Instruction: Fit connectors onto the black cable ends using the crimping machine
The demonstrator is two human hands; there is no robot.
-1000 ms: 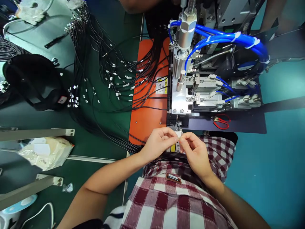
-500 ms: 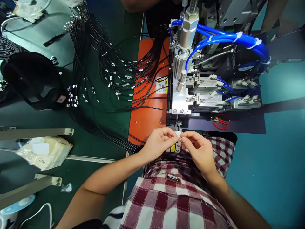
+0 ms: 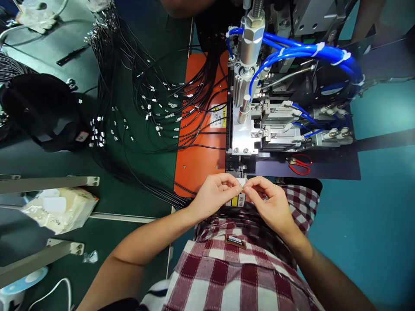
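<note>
My left hand (image 3: 218,190) and my right hand (image 3: 268,201) meet fingertip to fingertip at the front end of the machine. Thumb and forefinger are pinched on each side. Whatever lies between the tips is too small and too covered to name. Just beneath them is a white and yellow label (image 3: 239,200) on the machine's front. An orange plate (image 3: 197,169) lies to the left of the machine, with black cables (image 3: 202,93) running across it. Many of these cables end in small silver connectors (image 3: 158,128).
The machine's metal cylinder (image 3: 251,43) and blue air hoses (image 3: 319,49) rise ahead. Red-handled cutters (image 3: 300,164) lie right of it on a dark plate. At left are a black round holder (image 3: 48,110), a plastic-wrapped package (image 3: 61,209) and grey metal bars (image 3: 45,183). Another person's arm shows at the top.
My fingertips have drawn slightly closer together, the right hand shifting a little left. The surroundings have slid slightly left in view.
</note>
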